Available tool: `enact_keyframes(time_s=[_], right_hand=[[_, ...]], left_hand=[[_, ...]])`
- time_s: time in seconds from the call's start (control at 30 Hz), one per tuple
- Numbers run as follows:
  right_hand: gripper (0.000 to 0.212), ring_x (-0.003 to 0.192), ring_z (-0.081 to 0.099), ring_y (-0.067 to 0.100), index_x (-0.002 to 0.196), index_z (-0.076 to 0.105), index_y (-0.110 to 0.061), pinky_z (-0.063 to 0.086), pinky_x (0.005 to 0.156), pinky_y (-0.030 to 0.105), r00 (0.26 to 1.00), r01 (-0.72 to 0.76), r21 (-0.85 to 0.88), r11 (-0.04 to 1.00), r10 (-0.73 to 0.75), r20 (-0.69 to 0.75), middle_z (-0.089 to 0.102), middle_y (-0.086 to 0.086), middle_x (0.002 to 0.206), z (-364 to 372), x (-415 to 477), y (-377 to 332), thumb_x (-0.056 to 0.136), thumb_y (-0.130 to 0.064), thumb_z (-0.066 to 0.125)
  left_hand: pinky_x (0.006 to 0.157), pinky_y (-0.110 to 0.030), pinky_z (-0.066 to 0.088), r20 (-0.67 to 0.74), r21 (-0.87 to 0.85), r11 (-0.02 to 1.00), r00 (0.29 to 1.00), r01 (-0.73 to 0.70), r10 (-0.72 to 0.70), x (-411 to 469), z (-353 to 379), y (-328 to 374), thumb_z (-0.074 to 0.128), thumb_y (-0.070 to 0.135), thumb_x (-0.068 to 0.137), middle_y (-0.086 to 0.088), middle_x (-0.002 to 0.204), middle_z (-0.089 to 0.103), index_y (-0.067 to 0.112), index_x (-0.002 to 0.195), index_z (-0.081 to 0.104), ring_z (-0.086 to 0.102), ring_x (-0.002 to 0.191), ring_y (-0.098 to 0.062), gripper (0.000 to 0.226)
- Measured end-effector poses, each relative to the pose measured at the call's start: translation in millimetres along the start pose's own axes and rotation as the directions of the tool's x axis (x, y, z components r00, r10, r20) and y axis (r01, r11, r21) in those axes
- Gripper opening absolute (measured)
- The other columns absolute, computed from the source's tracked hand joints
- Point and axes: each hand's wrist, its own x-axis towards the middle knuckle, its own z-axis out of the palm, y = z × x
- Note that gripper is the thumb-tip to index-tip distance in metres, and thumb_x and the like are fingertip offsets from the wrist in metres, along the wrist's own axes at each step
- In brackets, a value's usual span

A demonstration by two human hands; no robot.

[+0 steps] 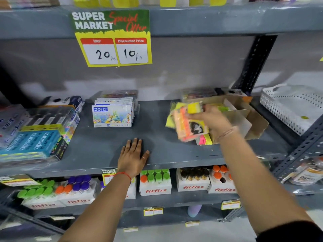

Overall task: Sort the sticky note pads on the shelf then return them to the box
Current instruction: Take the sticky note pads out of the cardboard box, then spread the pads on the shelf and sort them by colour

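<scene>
My right hand (212, 119) grips a blurred bunch of sticky note pads (187, 123), orange, yellow and pink, held just above the grey shelf (97, 145) at the left end of the cardboard box (253, 119). The box lies on the shelf with dividers inside; more pads show in it, including pink and yellow ones (204, 139) at its front corner. My left hand (133, 155) rests flat on the bare shelf near the front edge, fingers spread, holding nothing.
A stack of DOMS pastel boxes (111, 116) stands at mid shelf. Apsara pencil boxes (33, 142) fill the left end. A white perforated basket (293, 109) sits at the right. Fitfizz bottle cartons (155, 184) line the shelf below. A price sign (113, 39) hangs above.
</scene>
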Motion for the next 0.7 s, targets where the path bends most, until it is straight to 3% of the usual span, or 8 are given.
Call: enact_keyframes(time_s=[0.07, 0.17, 0.2, 0.3, 0.43, 0.6, 0.63, 0.7], right_hand=[[0.021, 0.066, 0.067, 0.005, 0.096, 0.061, -0.006, 0.052, 0.066, 0.017, 0.987, -0.135, -0.052, 0.989, 0.139, 0.084, 0.067, 0.004, 0.087, 26, 1, 21, 0.077, -0.003, 0.072], [0.06, 0.113, 0.058, 0.019, 0.128, 0.045, -0.005, 0.039, 0.083, 0.017, 0.971, -0.233, -0.19, 0.954, 0.237, -0.003, 0.059, 0.0, 0.12, 42, 12, 52, 0.077, -0.014, 0.075], [0.064, 0.12, 0.053, 0.021, 0.132, 0.043, -0.005, 0.036, 0.087, 0.02, 0.969, -0.246, -0.202, 0.948, 0.247, -0.024, 0.057, 0.002, 0.127, 43, 16, 58, 0.078, -0.015, 0.074], [0.057, 0.122, 0.053, 0.024, 0.128, 0.051, -0.005, 0.039, 0.096, 0.024, 0.978, -0.21, -0.367, 0.906, 0.19, -0.091, 0.059, 0.007, 0.13, 42, 22, 67, 0.079, -0.024, 0.073], [0.05, 0.107, 0.061, 0.033, 0.114, 0.057, 0.0, 0.049, 0.089, 0.035, 0.982, -0.127, -0.633, 0.764, 0.008, -0.187, 0.067, 0.014, 0.116, 41, 22, 64, 0.078, -0.031, 0.072], [0.051, 0.119, 0.056, 0.031, 0.126, 0.055, -0.006, 0.045, 0.099, 0.036, 0.996, 0.013, -0.75, 0.661, -0.072, -0.046, 0.06, 0.012, 0.131, 37, 17, 51, 0.085, -0.034, 0.064], [0.056, 0.126, 0.05, 0.029, 0.131, 0.051, -0.008, 0.04, 0.105, 0.036, 0.997, 0.072, -0.756, 0.651, -0.077, 0.028, 0.053, 0.01, 0.139, 33, 17, 45, 0.084, -0.032, 0.066], [0.077, 0.141, 0.03, 0.025, 0.142, 0.037, -0.014, 0.025, 0.116, 0.036, 0.967, 0.211, -0.823, 0.528, 0.008, 0.253, 0.03, 0.006, 0.154, 27, 16, 32, 0.077, -0.029, 0.074]], left_hand=[[0.12, -0.037, 0.006, -0.012, -0.015, 1.0, 1.0, -0.007, 0.007, 1, -3, -4, 0.028, 0.046, 0.095, -0.003, 0.158, 0.011, 0.015, 0.146, 0.013, 0.005, 0.147, -0.023, 0.061], [0.12, -0.037, 0.003, -0.013, 0.0, 1.0, 1.0, 0.023, -0.023, 3, -10, -17, 0.03, 0.039, 0.097, -0.005, 0.159, 0.007, 0.013, 0.146, 0.011, 0.001, 0.147, -0.022, 0.059], [0.12, -0.037, 0.003, -0.012, 0.005, 0.999, 0.999, 0.036, -0.036, 4, -13, -22, 0.03, 0.039, 0.097, -0.005, 0.159, 0.006, 0.013, 0.146, 0.01, -0.001, 0.147, -0.022, 0.059], [0.12, -0.038, 0.002, 0.014, 0.027, 0.998, 0.998, 0.06, -0.06, 4, -16, -32, 0.028, 0.039, 0.097, -0.005, 0.159, 0.004, 0.012, 0.146, 0.008, -0.003, 0.147, -0.023, 0.06], [0.12, -0.039, 0.002, 0.006, 0.016, 0.998, 0.998, 0.064, -0.064, 6, -13, -33, 0.028, 0.04, 0.096, -0.007, 0.159, 0.003, 0.011, 0.146, 0.008, -0.004, 0.147, -0.025, 0.061], [0.12, -0.039, 0.002, 0.011, 0.031, 0.998, 0.999, 0.053, -0.054, 5, -12, -35, 0.026, 0.042, 0.096, -0.008, 0.159, 0.003, 0.011, 0.146, 0.006, -0.004, 0.147, -0.025, 0.062], [0.12, -0.038, 0.002, 0.012, 0.032, 0.998, 0.999, 0.05, -0.051, 5, -12, -35, 0.026, 0.042, 0.097, -0.008, 0.159, 0.002, 0.011, 0.146, 0.006, -0.004, 0.147, -0.025, 0.062], [0.12, -0.038, 0.001, 0.007, 0.036, 0.999, 0.999, 0.041, -0.041, 5, -13, -34, 0.025, 0.042, 0.097, -0.009, 0.159, 0.002, 0.01, 0.146, 0.005, -0.004, 0.147, -0.025, 0.062]])
